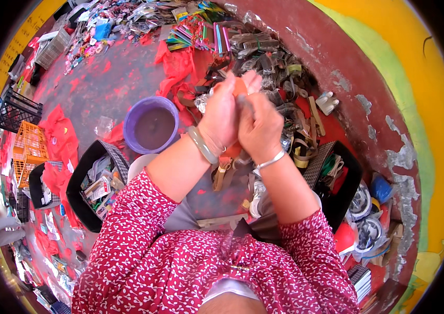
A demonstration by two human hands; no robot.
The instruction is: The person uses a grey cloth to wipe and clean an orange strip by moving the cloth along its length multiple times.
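Observation:
Both my hands are raised together in front of me, above a heap of straps and belts. My left hand (221, 112) is turned on edge, its fingers closed along a flat orange-red piece (239, 88) that shows between the two hands. Close against it, my right hand (261, 124) has its fingers curled in, with a small dark bit near the thumb tip. What the right fingers grip is hidden, and motion blurs the fingertips. Brown and tan straps (222, 174) lie below my wrists.
A purple basin (129, 137) of murky water stands to the left. Black-lined boxes of small goods (92, 217) flank my legs, one on each side. An orange crate (31, 141) and black crate (21, 111) are far left. A peeling red wall (358, 86) bounds the right.

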